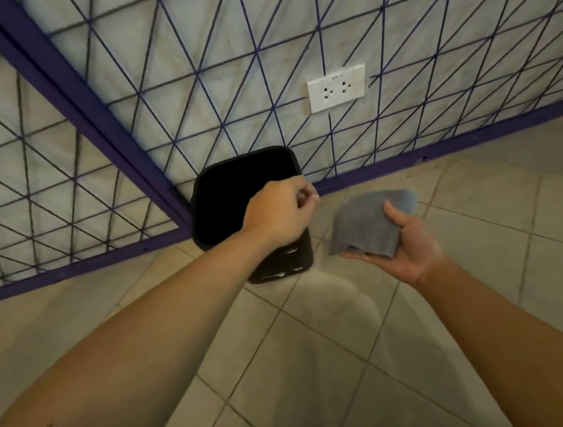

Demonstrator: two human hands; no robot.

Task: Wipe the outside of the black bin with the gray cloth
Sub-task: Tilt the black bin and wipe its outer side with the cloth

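Fingers (366, 256) under gray cloth (367, 225), palm-up.

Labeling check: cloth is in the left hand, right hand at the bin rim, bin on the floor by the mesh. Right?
Hands are swapped. The head view shows the cloth held in the right hand, and the left hand at the bin rim. The bin does stand on the floor by the mesh.
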